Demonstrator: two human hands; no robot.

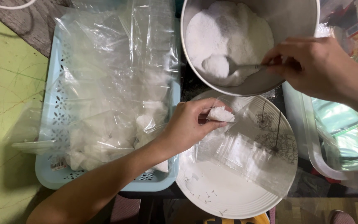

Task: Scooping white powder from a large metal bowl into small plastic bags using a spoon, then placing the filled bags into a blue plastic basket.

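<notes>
- A pale blue perforated basket is seen at left on the surface, heaped with clear plastic bags, several of which appear to be filled with white powder already.
- A steel bowl at top centre holds a mound of white granular powder; it overlaps the far rim of a white plate with a dandelion print.
- A small clear zip bag lies across the plate, its mouth toward the left hand.
- The left hand is pinched together on the bag's mouth, where a lump of powder is gathered.
- The right hand is clamped on the handle of a metal spoon, whose bowl carries a rounded scoop of powder and rests against the mound.
- Step judged: bag filling, mid-scoop, bag partly charged.
- Next move judged to require a level lift of the spoon over the bowl's rim and down to the bag mouth, which must be held open.
</notes>
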